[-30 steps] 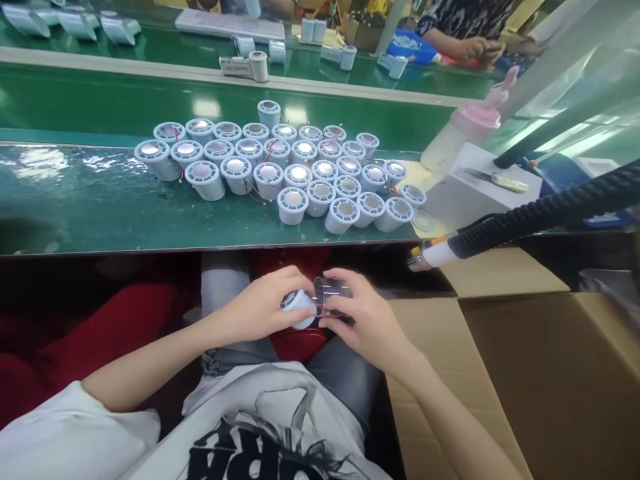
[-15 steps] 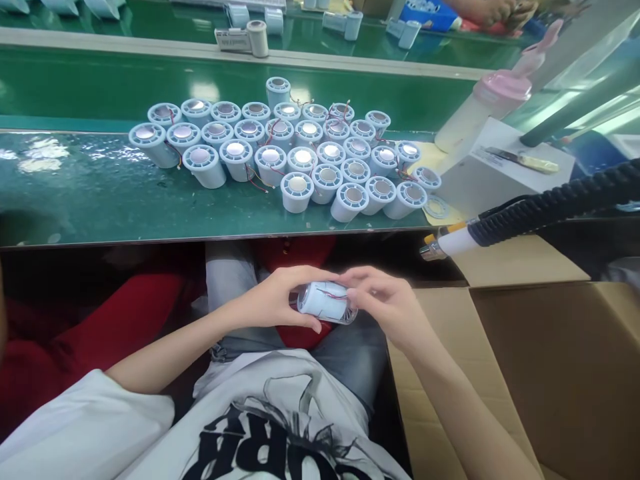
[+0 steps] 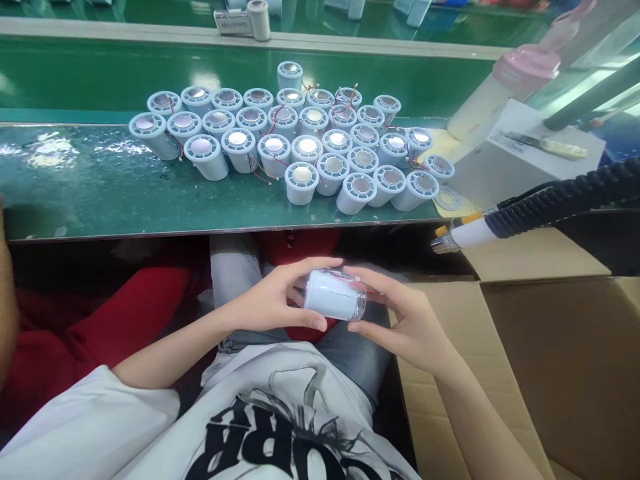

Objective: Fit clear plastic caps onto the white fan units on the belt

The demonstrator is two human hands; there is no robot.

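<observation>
Above my lap, a light-blue cylinder point(image 3: 333, 297) lies on its side, with what looks like a clear plastic sleeve around it. Thin red wires run along its upper side toward the right end. My left hand point(image 3: 280, 297) grips its left part, thumb below and fingers above. Around the right end, my right hand point(image 3: 407, 313) curves with thumb below and index finger on top. The cylinder's left end face is partly hidden by my left hand.
Several light-blue cylinders point(image 3: 314, 119) with silver centres and thin wires stand on the green bench point(image 3: 100, 193). An open cardboard box point(image 3: 450, 373) is at my right. A black coiled hose with a metal tip point(image 3: 445, 241) juts in above it. A pink-capped bottle point(image 3: 500, 87) stands behind.
The cylinder has been turned so its wires have moved from the front to the upper side. My right hand has gone from pinching near the wires to spanning the right end.
</observation>
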